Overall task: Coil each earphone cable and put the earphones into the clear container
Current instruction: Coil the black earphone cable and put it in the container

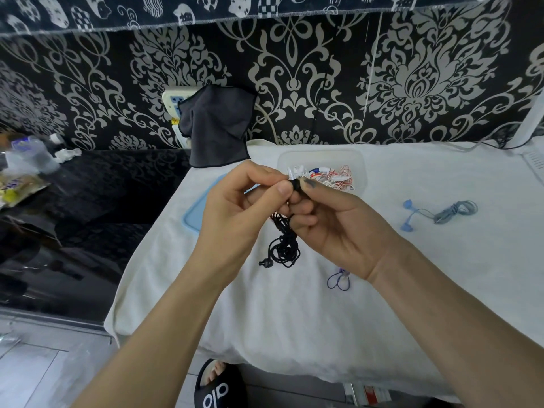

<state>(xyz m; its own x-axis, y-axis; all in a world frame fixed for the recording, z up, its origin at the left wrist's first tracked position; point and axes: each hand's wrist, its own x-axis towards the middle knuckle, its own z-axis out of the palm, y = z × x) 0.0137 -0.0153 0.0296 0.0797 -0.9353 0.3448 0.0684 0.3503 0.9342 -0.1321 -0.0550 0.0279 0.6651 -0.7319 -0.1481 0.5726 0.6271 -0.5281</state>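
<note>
Near the centre of the frame, both hands are meeting above the white-cloth-covered tabletop (294, 319) and pinching the black earphones (284, 245). The left hand (235, 207) is curling its thumb and fingers around the top of the cable, and the right hand (332, 219) is gripping the same spot from the other side. The thin black cable is hanging below the fingers in a loose, tangled bundle, with one small earbud dangling at its lower left. Just behind the hands, the clear container (321, 156) is sitting with red-and-white earphones (335, 176) inside. Blue earphones (435, 214) with a coiled grey cable are lying at the right of the frame, and a blue lid (192, 213) is lying left of the hands.
</note>
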